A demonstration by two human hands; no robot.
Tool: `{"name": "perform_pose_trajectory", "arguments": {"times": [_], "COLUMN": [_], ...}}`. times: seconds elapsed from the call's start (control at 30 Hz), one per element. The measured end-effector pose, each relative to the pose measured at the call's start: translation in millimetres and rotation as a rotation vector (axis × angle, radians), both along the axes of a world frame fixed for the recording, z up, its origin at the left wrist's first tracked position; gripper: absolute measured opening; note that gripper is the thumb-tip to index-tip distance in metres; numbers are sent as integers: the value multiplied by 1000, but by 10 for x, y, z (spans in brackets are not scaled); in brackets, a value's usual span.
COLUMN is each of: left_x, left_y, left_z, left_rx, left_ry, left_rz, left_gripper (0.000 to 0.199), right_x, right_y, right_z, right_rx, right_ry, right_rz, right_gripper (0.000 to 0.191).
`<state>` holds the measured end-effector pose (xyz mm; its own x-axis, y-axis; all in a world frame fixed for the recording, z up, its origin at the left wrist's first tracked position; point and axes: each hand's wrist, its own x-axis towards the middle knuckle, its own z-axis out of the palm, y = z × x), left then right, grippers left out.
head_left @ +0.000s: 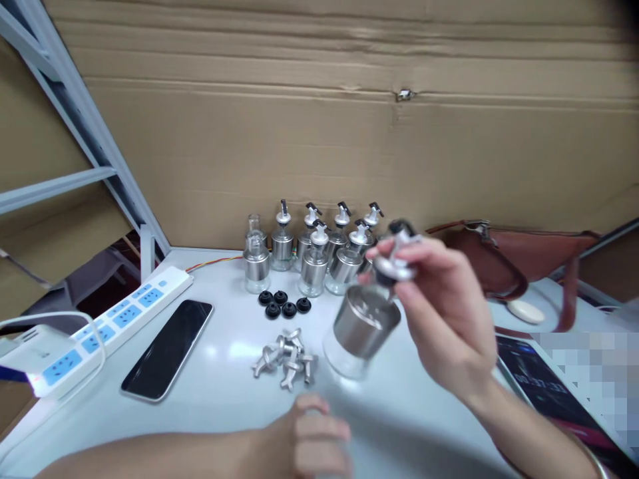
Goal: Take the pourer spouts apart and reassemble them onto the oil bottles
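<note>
My right hand grips the pour spout at the top of a glass oil bottle with a steel sleeve. That bottle is tilted, its base down to the left, and slightly blurred. Low in the view, my left hand is closed with curled fingers; its palm side is hidden, so whatever it may hold does not show. Above it lies a pile of silvery spout pieces. Several black stoppers sit behind the pile.
Spouted bottles stand at the back beside bottles without spouts. To the left lie a phone and a power strip. A brown bag, a white oval object and a timer screen are on the right.
</note>
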<state>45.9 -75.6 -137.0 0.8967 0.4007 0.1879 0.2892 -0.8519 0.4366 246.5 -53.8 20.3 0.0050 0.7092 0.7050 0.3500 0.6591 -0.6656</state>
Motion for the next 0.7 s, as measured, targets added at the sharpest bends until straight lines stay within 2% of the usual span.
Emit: {"name": "perform_pose_trajectory", "arguments": {"times": [0.03, 0.1, 0.2, 0.27, 0.33, 0.4, 0.5, 0.6, 0.7], "left_x": [13, 45, 97, 134, 174, 214, 264, 288, 283], "left_y": [-13, -6, 33, 52, 67, 88, 129, 162, 170], "left_z": [-59, -113, -56, 31, 124, 212, 331, 428, 504], "left_rx": [-3, 8, -63, -215, -433, -644, -833, -852, -828], "left_ry": [-14, -109, -353, -434, -414, -366, -336, -332, -290], "left_rz": [50, 62, 75, 23, -24, -12, 26, -19, -45], "left_gripper": [17, 40, 86, 111, 120, 116, 91, 75, 72], "right_x": [46, 114, 143, 126, 92, 46, -34, -76, -44], "right_y": [-97, -271, -451, -511, -536, -547, -568, -603, -633], "right_z": [-108, -310, -513, -574, -598, -605, -602, -584, -548], "right_rx": [-61, -136, -140, -123, -108, -100, -71, -118, -253], "right_ry": [-5, -51, -72, -83, -106, -140, -86, 42, -6], "right_rz": [22, 70, 125, 155, 156, 140, 118, 123, 186], "right_gripper": [23, 25, 24, 22, 21, 19, 18, 35, 39]}}
